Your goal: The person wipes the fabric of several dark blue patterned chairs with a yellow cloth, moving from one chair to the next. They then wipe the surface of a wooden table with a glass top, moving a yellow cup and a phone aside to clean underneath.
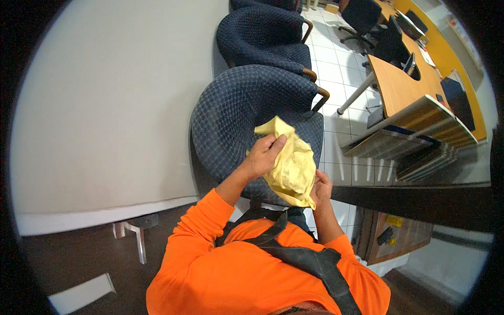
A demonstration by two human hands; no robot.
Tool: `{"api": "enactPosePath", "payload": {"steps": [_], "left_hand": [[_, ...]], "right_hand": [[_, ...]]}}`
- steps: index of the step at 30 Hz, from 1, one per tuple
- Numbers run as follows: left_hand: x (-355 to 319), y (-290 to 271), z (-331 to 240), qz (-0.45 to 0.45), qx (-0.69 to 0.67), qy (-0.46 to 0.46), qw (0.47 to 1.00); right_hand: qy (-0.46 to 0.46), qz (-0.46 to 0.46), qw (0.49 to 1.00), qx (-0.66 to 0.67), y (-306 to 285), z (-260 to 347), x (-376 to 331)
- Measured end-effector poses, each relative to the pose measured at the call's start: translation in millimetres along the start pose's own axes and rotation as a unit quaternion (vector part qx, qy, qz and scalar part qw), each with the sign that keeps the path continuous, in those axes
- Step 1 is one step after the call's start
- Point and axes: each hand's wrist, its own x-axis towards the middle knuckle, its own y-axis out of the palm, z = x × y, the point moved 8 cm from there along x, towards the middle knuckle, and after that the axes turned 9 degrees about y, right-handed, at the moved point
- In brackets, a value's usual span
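Note:
A crumpled yellow cloth (292, 166) is held up in front of my body, above the seat of a dark blue checked armchair (231, 123). My left hand (264, 155) grips its upper left side, thumb lying on top and fingers closed behind it. At the lower right edge my right hand (321, 187) holds the cloth too; its fingers are bent and partly hidden behind the fabric. One corner of the cloth sticks up beyond my left thumb.
More blue armchairs (262, 37) stand in a row beyond, along a pale wall (115, 105) on the left. To the right are a wooden desk (401, 79), black office chairs (362, 18) and a white tiled floor (336, 63). A metal door handle (137, 239) shows at lower left.

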Motion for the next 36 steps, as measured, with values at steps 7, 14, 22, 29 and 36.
{"api": "enactPosePath", "payload": {"steps": [7, 14, 22, 29, 36], "left_hand": [[37.9, 90.0, -66.8, 0.144, -0.048, -0.031, 0.988], [103.5, -16.5, -16.5, -0.047, -0.021, -0.087, 0.995], [147.0, -106.1, 41.2, -0.115, 0.347, -0.036, 0.930], [-6.7, -217.8, 42.2, -0.311, 0.609, 0.070, 0.727], [-139.8, -225.5, 145.2, -0.342, 0.437, -0.152, 0.818]], "right_hand": [[0.095, 0.067, 0.981, -0.156, -17.4, 14.8, 86.6], [-0.011, 0.219, 0.975, -0.025, 66.7, 61.6, 91.1], [0.012, -0.026, 0.988, -0.154, 27.2, 48.2, 183.0], [-0.249, -0.276, 0.883, -0.288, -48.6, 225.8, 283.2], [-0.102, -0.465, 0.465, -0.746, -94.6, 323.6, 411.3]]}}
